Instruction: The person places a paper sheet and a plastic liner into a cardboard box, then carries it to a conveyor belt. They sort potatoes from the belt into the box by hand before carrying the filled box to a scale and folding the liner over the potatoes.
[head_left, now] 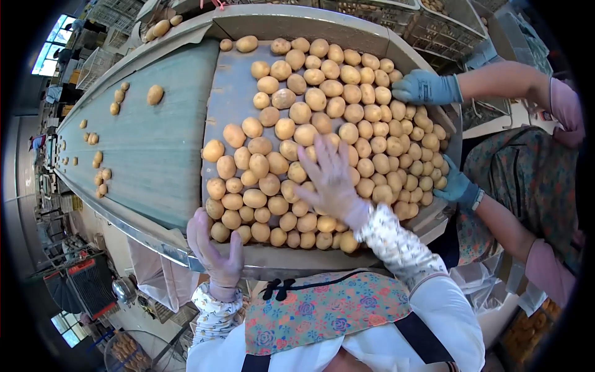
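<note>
Many round yellow-brown potatoes (300, 113) lie close together on a metal sorting table (232, 87). In a thin translucent glove, my right hand (331, 180) is spread over the potatoes near the middle, fingers apart and touching them. My left hand (218, 251), gloved the same way, is at the table's near rim (279, 263), beside the potatoes at the lower left. Its fingers are stretched out, the thumb stands away from them, and nothing shows in its grasp.
A green conveyor belt (145, 133) with scattered potatoes meets the table on the left. Across from me on the right, a co-worker's blue-gloved hands (427, 87) touch the potatoes' edge. Plastic crates (443, 34) stand behind the table. A white sack (161, 273) hangs below the conveyor.
</note>
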{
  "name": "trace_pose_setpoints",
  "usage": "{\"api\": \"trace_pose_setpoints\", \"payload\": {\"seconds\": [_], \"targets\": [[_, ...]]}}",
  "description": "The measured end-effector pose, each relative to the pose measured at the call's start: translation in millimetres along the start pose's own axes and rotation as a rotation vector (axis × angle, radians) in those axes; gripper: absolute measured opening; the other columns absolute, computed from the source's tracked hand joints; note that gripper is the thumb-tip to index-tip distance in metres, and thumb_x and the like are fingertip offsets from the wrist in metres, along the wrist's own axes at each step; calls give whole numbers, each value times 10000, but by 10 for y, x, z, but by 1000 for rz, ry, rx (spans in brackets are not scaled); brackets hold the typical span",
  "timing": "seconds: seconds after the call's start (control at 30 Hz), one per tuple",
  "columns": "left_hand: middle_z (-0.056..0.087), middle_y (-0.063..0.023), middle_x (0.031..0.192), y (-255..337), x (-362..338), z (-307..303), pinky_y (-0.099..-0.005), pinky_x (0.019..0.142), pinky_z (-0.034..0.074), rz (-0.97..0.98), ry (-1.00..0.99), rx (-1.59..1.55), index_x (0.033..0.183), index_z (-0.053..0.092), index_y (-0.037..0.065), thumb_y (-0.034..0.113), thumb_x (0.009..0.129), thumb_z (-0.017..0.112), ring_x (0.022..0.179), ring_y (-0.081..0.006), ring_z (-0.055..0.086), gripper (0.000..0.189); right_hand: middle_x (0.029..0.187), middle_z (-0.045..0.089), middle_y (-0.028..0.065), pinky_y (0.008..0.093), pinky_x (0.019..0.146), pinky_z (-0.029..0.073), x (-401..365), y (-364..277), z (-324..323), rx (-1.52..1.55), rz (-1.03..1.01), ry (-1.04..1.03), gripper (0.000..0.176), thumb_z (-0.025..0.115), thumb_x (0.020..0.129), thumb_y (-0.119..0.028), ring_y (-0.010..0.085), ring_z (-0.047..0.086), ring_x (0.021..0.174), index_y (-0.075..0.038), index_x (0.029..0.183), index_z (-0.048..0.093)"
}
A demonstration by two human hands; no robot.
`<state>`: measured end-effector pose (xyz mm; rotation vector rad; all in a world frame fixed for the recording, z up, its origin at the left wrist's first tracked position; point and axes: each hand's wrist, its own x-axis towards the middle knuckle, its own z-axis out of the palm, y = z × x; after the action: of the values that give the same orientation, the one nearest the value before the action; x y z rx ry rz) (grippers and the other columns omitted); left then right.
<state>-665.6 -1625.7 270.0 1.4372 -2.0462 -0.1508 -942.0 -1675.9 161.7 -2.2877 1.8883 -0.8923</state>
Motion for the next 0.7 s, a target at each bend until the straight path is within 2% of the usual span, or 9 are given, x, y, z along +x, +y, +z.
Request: {"api": "trace_pose_setpoints", "payload": {"seconds": [0.03,0.07,0.13,0.2,0.23,0.33,0.37,0.57,0.7], "targets": [[505,-200,1391,-8,-13,-5,-449,1065,400,-2,-21,-6,1426,440,-14,27,778,733,1253,-364,487,712,1492,395,227,572,1155,255,-235,-230,-288,123,25,-154,714,653,863,-504,418,345,1403,-125,1444,489],[527,-187,1366,-10,-14,-1,-427,1023,435,0,-42,-16,1415,458,-10,23,775,737,1191,-337,528,699,1483,397,232,575,1152,257,-418,-280,-378,158,-1,-194,702,657,861,-480,416,353,1393,-121,1440,489],[571,-154,1293,-13,-12,31,-379,925,486,-25,-84,-64,1391,492,-1,15,768,745,1048,-277,578,672,1461,407,239,577,1145,265,-587,-189,-522,128,24,-202,674,663,857,-420,415,372,1372,-115,1432,490],[615,-115,1199,-9,-51,-5,-329,811,518,-85,-145,-116,1366,524,11,9,763,752,883,-213,598,645,1415,439,241,568,1138,284,-711,-44,-650,113,168,-163,641,667,839,-322,418,405,1334,-108,1418,495],[633,-55,998,62,16,9,-299,676,489,-27,-82,-112,1326,566,38,8,757,761,696,-155,530,602,1382,462,242,559,1134,297,-755,12,-730,155,261,-147,628,668,825,-261,421,428,1308,-103,1409,498],[606,-13,853,-5,-66,31,-292,642,453,-42,-125,-91,1274,608,60,8,758,762,664,-142,511,541,1361,474,252,548,1132,308,-840,-59,-818,125,256,-139,634,680,815,-245,437,444,1286,-97,1404,498],[601,-48,876,42,-76,-10,-304,684,484,-114,-172,-66,1197,632,23,23,817,732,723,-163,561,393,1362,469,259,554,1132,305,-825,-69,-819,164,275,-128,631,689,810,-246,438,449,1283,-103,1397,508],[634,-77,905,28,-77,1,-320,711,489,-20,-134,14,1017,678,40,35,832,747,775,-201,596,197,1356,460,268,579,1114,303,-842,17,-675,179,221,-88,603,698,809,-251,445,448,1272,-119,1375,538],[604,-37,746,57,-33,32,-348,644,437,-9,-59,-19,935,677,93,5,757,760,680,-221,542,215,1363,445,268,588,1115,289,-812,6,-671,190,234,-115,594,711,809,-265,444,439,1274,-116,1361,552]]}}
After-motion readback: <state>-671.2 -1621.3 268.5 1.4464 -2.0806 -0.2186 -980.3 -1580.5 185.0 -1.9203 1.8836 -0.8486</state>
